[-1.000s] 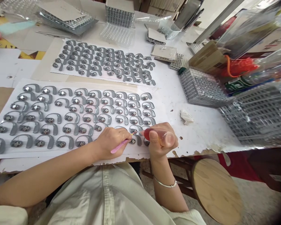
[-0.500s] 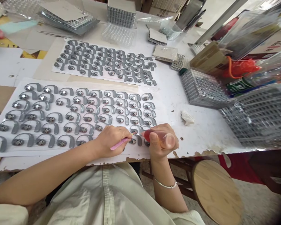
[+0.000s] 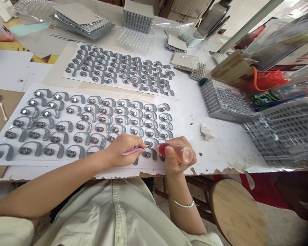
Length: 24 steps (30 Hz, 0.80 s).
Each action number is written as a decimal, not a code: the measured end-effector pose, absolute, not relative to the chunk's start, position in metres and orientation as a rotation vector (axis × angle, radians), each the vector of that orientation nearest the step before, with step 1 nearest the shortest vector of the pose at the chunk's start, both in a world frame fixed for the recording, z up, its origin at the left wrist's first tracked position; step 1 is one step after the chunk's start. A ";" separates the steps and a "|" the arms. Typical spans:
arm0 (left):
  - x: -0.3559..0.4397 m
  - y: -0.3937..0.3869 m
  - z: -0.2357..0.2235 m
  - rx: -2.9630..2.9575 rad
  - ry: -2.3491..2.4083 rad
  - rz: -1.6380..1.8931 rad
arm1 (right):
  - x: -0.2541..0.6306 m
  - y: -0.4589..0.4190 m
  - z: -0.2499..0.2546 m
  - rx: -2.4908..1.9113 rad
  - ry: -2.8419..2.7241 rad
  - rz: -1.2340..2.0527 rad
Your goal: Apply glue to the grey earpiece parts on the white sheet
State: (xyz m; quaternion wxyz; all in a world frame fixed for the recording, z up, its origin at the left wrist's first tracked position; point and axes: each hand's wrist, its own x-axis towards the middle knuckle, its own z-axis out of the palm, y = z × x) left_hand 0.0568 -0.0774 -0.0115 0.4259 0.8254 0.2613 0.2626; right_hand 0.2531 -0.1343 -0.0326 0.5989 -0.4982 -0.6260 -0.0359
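Observation:
My left hand [image 3: 124,150] pinches a thin pink stick [image 3: 132,150] with its tip at a grey hook-shaped piece [image 3: 150,142] in the lower right of the near white sheet [image 3: 12,163]. My right hand [image 3: 176,156] is wrapped round a small clear bottle of reddish liquid [image 3: 178,151], its red nozzle pointing left at the same spot. The near sheet carries several rows of grey hook-shaped pieces, each with a shiny stone.
A second sheet of the same pieces [image 3: 120,70] lies farther back. Grey plastic grid trays [image 3: 222,100] stand at the right, more stacked trays [image 3: 138,17] at the back. A crumpled white scrap [image 3: 206,131] lies right of my hands. A round wooden stool [image 3: 237,212] stands below the table edge.
Both hands stay at the same pieces; the stick's tip has shifted slightly right. The camera has shifted a little, so the sheets sit further right in view.

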 end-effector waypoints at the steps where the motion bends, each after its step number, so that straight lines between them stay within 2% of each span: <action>1: 0.057 -0.077 -0.012 2.060 0.659 0.655 | 0.253 -0.134 -0.032 -1.154 -1.454 -0.075; 24: 0.058 -0.075 -0.008 1.959 0.708 0.608 | 0.249 -0.133 -0.033 -1.141 -1.461 -0.066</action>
